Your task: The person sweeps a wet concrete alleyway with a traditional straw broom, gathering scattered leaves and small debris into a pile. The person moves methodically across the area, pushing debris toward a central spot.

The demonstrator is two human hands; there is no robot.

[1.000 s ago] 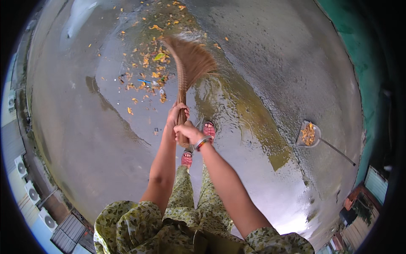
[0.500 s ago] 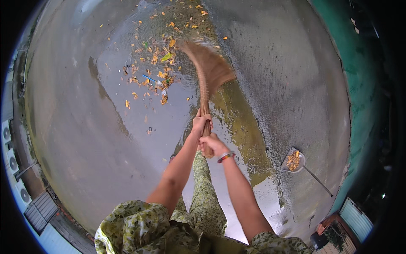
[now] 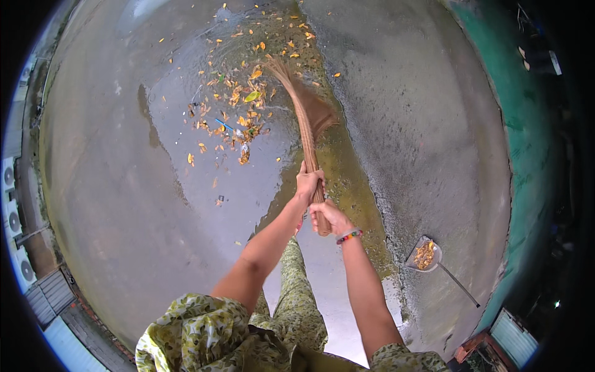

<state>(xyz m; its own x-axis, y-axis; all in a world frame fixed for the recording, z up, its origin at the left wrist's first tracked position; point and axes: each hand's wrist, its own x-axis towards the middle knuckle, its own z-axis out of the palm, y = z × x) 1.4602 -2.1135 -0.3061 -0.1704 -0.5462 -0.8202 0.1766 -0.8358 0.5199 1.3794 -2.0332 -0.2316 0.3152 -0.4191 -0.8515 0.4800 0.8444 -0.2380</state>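
A brown straw broom [image 3: 304, 118] reaches away from me over the wet ground, its bristles fanned and partly blurred. My left hand [image 3: 308, 183] is wrapped round the handle just below the bristles. Nearer me, my right hand [image 3: 330, 217], with a beaded bracelet at the wrist, grips the handle's lower end. Left of the broom head lie scattered yellow and brown leaves [image 3: 235, 96], with a larger green-yellow leaf [image 3: 252, 97] among them. A thin blue stick [image 3: 224, 124] rests in the litter.
A long-handled dustpan [image 3: 425, 255] holding yellow leaves stands on the concrete at the right. Shallow water [image 3: 223, 180] covers part of the ground. A green wall [image 3: 527, 142] runs along the right, and several outdoor air-conditioner units [image 3: 13, 217] line the far left.
Both my hands and the broom handle have shifted slightly right and nearer me. The broom's fan looks narrower now. The dustpan appears a little lower and further left in view.
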